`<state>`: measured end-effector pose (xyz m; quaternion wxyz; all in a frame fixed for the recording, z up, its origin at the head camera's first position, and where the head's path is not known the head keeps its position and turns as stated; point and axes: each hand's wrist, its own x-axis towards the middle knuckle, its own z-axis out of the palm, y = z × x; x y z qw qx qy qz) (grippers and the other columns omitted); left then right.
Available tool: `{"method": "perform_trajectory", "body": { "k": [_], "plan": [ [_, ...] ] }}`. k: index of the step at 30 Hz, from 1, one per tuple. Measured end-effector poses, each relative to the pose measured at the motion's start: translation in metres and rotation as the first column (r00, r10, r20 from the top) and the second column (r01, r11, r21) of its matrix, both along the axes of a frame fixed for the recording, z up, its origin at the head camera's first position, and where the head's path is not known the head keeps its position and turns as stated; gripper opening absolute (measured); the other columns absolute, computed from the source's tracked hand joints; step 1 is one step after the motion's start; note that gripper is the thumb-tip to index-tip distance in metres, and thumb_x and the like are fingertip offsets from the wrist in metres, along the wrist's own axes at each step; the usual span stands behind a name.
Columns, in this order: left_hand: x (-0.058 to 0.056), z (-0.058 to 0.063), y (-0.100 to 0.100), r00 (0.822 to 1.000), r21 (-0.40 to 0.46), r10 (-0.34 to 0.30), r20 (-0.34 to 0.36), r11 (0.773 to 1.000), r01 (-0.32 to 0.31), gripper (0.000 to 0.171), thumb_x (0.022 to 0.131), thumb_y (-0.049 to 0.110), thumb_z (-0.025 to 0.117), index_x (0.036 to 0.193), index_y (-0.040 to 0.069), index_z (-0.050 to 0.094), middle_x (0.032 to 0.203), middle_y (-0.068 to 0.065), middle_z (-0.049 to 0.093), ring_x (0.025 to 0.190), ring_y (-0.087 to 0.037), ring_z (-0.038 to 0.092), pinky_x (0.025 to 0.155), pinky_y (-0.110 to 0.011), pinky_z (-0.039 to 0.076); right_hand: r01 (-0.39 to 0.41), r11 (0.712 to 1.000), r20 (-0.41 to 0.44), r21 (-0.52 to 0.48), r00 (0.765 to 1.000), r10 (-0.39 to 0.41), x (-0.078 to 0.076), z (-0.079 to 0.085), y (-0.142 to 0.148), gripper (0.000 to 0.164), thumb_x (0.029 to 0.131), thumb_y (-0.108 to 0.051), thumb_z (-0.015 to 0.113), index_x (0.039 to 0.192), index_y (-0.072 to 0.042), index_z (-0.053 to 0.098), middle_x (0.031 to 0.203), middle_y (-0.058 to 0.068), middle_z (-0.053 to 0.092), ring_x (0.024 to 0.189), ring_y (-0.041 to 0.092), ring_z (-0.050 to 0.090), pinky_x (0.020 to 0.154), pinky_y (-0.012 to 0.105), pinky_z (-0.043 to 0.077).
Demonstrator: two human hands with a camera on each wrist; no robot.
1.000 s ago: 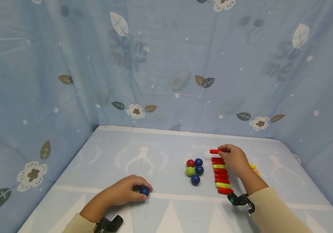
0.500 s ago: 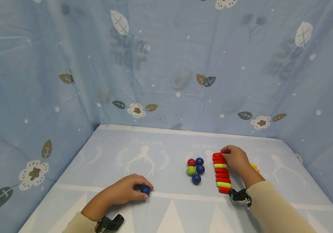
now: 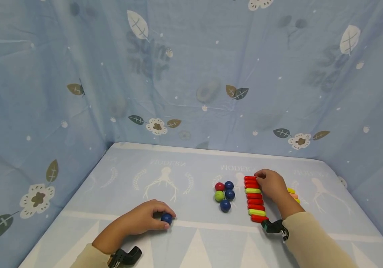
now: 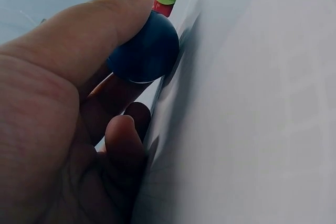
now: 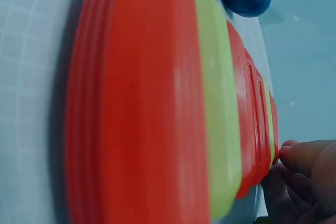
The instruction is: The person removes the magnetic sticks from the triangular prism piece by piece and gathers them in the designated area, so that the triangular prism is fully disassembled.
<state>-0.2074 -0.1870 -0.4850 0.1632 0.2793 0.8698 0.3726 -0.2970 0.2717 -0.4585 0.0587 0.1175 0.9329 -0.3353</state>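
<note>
At the front left of the table in the head view, my left hand (image 3: 146, 219) holds a dark blue ball (image 3: 166, 219) between thumb and fingers. The left wrist view shows the thumb across the top of that ball (image 4: 147, 51), low over the tabletop. Toward the back right, my right hand (image 3: 273, 186) pinches the right end of a red plastic stick (image 3: 249, 178), the farthest in a row. Below it lie several more red sticks and yellow-green sticks (image 3: 257, 212), side by side. In the right wrist view the thumb and fingers (image 5: 302, 156) are at the row's far end.
Left of the row sits a cluster of balls: a red ball (image 3: 219, 187), a green ball (image 3: 219, 196) and several blue balls (image 3: 225, 206). Yellow and orange sticks (image 3: 293, 195) show partly behind the right wrist. Patterned blue curtains (image 3: 191, 74) enclose the table.
My right hand has brought the red stick down toward me to the far end of the row, against the others. The left hand and its blue ball stay in place.
</note>
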Motion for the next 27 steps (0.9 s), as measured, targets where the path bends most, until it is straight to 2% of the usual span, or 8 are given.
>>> {"method": "perform_trajectory", "body": {
  "k": [3,7,11,14,17,23,27],
  "plan": [
    [0.000,0.001,-0.001,1.000,0.000,-0.008,-0.006,1.000,0.008,0.027,0.093,0.042,0.080,0.119,0.041,0.075,0.120,0.024,0.069,0.120,-0.013,0.059,0.108,-0.041,0.046,0.065,0.998,-0.038,-0.010,0.997,-0.065,0.008,0.003,-0.005,0.036,0.107,-0.020,0.058,0.140,-0.007,0.061,0.141,0.023,0.058,0.118,0.038,0.055,0.101,0.053,0.056],
    [-0.001,0.002,-0.002,1.000,-0.002,-0.021,-0.018,1.000,0.021,0.028,0.093,0.043,0.079,0.121,0.040,0.075,0.122,0.023,0.069,0.122,-0.013,0.059,0.108,-0.041,0.047,0.149,0.988,-0.125,-0.050,0.980,-0.154,0.029,0.012,-0.020,0.038,0.107,-0.026,0.057,0.141,-0.010,0.060,0.145,0.022,0.056,0.125,0.039,0.054,0.103,0.055,0.055],
    [-0.001,0.004,-0.007,0.999,0.012,-0.041,-0.021,0.999,0.041,0.031,0.092,0.041,0.080,0.123,0.037,0.075,0.123,0.019,0.069,0.121,-0.011,0.061,0.107,-0.036,0.049,0.162,0.981,-0.213,-0.105,0.960,-0.181,0.055,0.020,-0.043,0.038,0.107,-0.031,0.058,0.140,-0.014,0.062,0.143,0.017,0.059,0.129,0.036,0.054,0.105,0.055,0.054],
    [-0.001,0.005,-0.012,0.998,0.030,-0.056,-0.006,0.998,0.056,0.035,0.091,0.037,0.082,0.125,0.033,0.075,0.124,0.015,0.070,0.117,-0.008,0.061,0.100,-0.029,0.050,0.134,0.983,-0.241,-0.127,0.957,-0.161,0.073,0.020,-0.059,0.036,0.106,-0.034,0.061,0.136,-0.016,0.066,0.134,0.012,0.063,0.123,0.031,0.058,0.101,0.050,0.058],
    [-0.002,0.005,-0.015,0.998,0.057,-0.060,0.033,0.997,0.058,0.037,0.091,0.032,0.084,0.127,0.029,0.075,0.126,0.011,0.070,0.111,-0.005,0.062,0.093,-0.024,0.052,0.072,0.989,-0.225,-0.129,0.969,-0.100,0.087,0.017,-0.069,0.033,0.104,-0.034,0.064,0.131,-0.017,0.069,0.125,0.008,0.068,0.113,0.027,0.061,0.093,0.042,0.061],
    [-0.001,0.005,-0.013,0.998,0.109,-0.039,0.057,0.994,0.033,0.041,0.090,0.024,0.084,0.130,0.020,0.075,0.125,0.002,0.067,0.105,-0.005,0.061,0.089,-0.021,0.055,-0.059,0.985,-0.122,-0.160,0.992,0.040,0.109,0.008,-0.073,0.026,0.100,-0.029,0.071,0.124,-0.018,0.072,0.114,0.001,0.072,0.098,0.019,0.063,0.080,0.031,0.061],
    [0.001,0.006,-0.002,0.999,0.076,0.014,0.030,0.997,-0.016,0.043,0.089,0.025,0.085,0.131,0.020,0.075,0.116,0.005,0.064,0.100,-0.006,0.060,0.088,-0.022,0.056,-0.085,0.982,-0.070,-0.167,0.995,0.074,0.126,0.003,-0.074,0.019,0.099,-0.024,0.071,0.117,-0.019,0.074,0.105,-0.003,0.073,0.092,0.016,0.063,0.078,0.030,0.059]
  ]
}}
